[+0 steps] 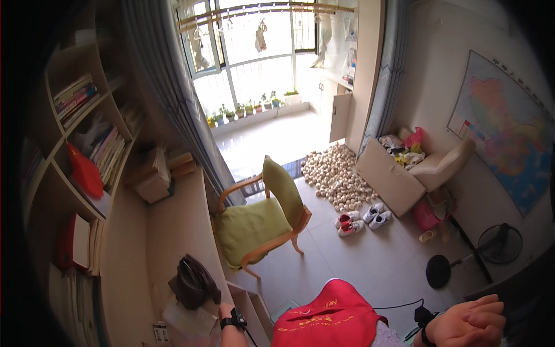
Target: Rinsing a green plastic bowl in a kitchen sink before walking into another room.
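My left hand [226, 310] is at the desk's front edge, right beside a dark brown leather bag [196, 284]. Its fingers are mostly hidden, so I cannot tell whether it grips the bag. A black device is strapped to that wrist. Under the bag lies a pale sheet or folder [190, 320], with a small printed card [160, 332] nearby. At the lower right, my right hand [479, 320] is raised with its fingers curled in, and nothing shows in it. A red apron [325, 319] with yellow lettering covers my front.
A green-cushioned wooden armchair [256, 232] stands by the desk [182, 234]. Beyond are two pairs of shoes [362, 220], a heap of pale round objects [340, 178] and a beige sofa seat [390, 178] with clothes. A fan [498, 243] is at right, bookshelves [86, 173] at left.
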